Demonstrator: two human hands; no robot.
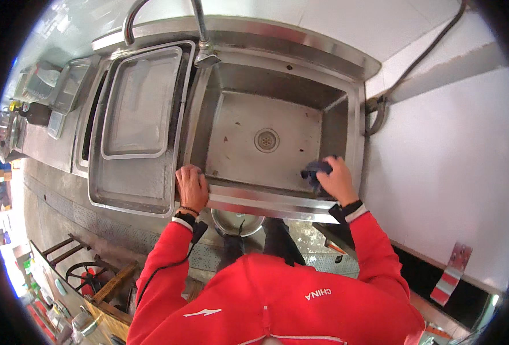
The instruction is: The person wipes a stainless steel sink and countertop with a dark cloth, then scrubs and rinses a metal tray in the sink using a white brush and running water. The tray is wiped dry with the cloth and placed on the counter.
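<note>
Red jacket (266, 307) nearest, sink (240, 118) beyond.
I see right hand (339, 180) pinching dark cloth (312, 173) at basin's near right; left hand (191, 188) on near-left corner, grip unclear, probably bracing.

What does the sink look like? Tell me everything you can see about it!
The sink is a roughly rectangular basin of dull silvery metal, probably stainless steel, with its opening facing up. A round drain with little holes sits in its floor, and small dark bits lie scattered around it. A small dark hole shows near its back edge. The left hand rests on the near left corner; inside the near right corner, the right hand holds a dark cloth.
</note>
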